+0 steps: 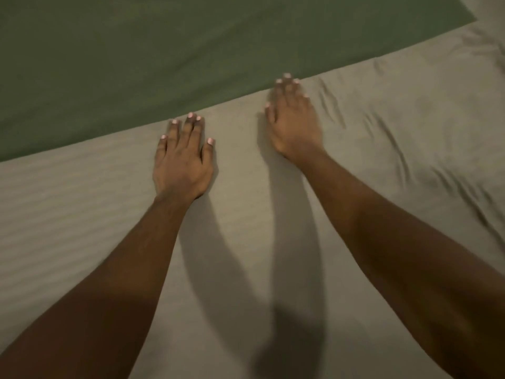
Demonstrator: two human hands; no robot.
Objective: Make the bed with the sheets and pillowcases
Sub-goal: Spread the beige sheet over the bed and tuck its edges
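The left hand (183, 162), right hand (293, 121) and both forearms (131, 255) are showing bare. Fingernails (190, 115), nearest the green sheet (218, 50), are wearing pale pink polish.

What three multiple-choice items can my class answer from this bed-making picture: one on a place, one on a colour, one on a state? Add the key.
1. Where do the left hand and the right hand lie?
A. on a tabletop
B. on the pale striped sheet, near its far edge
C. on a wooden floor

2. What colour is the far sheet beyond the fingertips?
A. red
B. white
C. green

3. How are the hands held?
A. clenched in fists
B. pinching a corner
C. flat, fingers straight

Key: 1 B, both palms lie on the pale fabric; 2 C, the far sheet is plainly green; 3 C, the fingers are stretched out on the cloth.
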